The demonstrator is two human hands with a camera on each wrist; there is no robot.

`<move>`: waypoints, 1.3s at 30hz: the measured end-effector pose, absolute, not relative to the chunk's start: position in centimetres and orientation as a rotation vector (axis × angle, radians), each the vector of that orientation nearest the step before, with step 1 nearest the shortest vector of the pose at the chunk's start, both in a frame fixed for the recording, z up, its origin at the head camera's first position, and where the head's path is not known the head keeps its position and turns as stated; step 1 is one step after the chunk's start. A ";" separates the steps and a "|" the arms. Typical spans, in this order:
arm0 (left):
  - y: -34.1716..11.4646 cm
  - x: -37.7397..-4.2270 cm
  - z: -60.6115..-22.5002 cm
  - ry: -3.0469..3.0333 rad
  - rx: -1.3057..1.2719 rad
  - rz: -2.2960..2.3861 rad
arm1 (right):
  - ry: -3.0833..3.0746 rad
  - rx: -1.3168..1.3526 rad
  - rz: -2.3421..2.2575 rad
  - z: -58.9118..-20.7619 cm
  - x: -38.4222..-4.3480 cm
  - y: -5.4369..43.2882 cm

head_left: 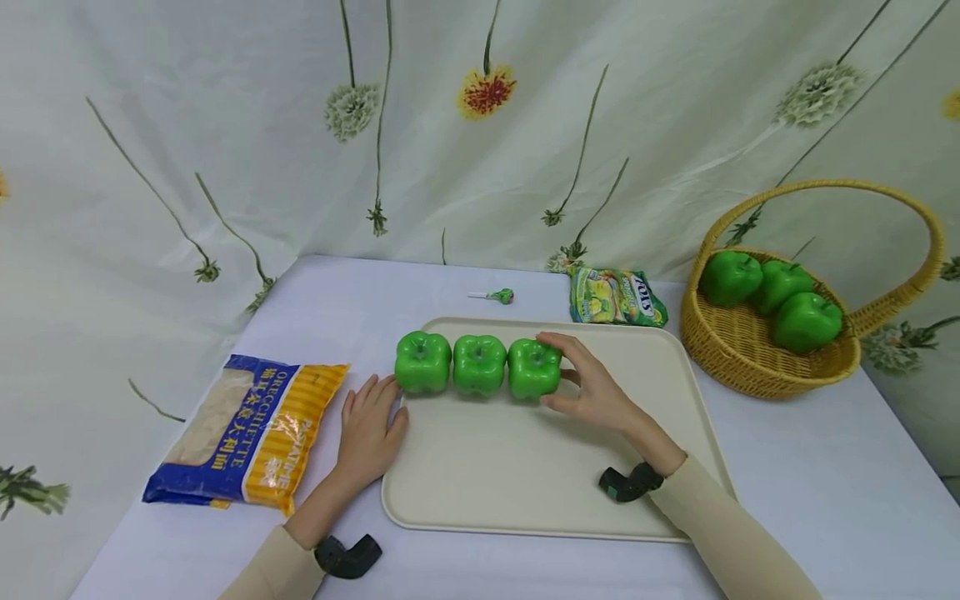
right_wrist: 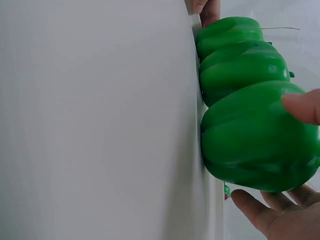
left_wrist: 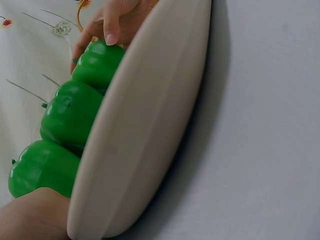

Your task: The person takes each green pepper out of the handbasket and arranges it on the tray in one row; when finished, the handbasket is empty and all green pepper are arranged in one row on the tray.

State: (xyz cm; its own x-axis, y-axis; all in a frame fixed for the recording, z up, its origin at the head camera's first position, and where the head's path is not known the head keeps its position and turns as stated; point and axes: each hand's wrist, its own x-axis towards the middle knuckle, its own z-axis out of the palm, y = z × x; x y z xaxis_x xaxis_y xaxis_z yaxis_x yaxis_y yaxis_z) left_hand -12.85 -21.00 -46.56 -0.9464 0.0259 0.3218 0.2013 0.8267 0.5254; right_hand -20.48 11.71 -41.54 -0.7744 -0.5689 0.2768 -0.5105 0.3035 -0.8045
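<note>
Right hand (head_left: pixel 592 387) grips the rightmost pepper (head_left: pixel 534 367), thumb in front, fingers over the top and behind; it's on the tray (head_left: pixel 525 467), touching the middle pepper (head_left: pixel 480 364) in a row of three. Left hand (head_left: pixel 369 429) lies flat and relaxed on the bench (head_left: pixel 825 483) at the tray's left rim, steadying it. Best to set the pepper down square, flush with its neighbour, then let go straight up so the row isn't nudged.

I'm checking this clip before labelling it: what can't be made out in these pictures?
- Head view: the small print on the blue and yellow pasta bag is too small to read.
- Head view: the woven wicker basket wall hides the lower parts of its green peppers.
- Left wrist view: the left hand is cut off by the frame edge.
</note>
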 end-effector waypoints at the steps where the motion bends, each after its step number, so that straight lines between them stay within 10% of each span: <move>1: -21.0 -12.8 -46.6 -2.706 -0.173 -0.821 | 2.493 -1.034 -1.493 -41.4 -20.5 11.8; 19: -20.8 -12.8 -46.6 -2.684 -0.184 -0.815 | 2.845 -0.810 -1.422 -36.8 -20.4 21.8; 39: -21.0 -12.9 -46.5 -2.727 -0.162 -0.841 | 3.087 0.717 -1.699 -33.4 -23.1 35.9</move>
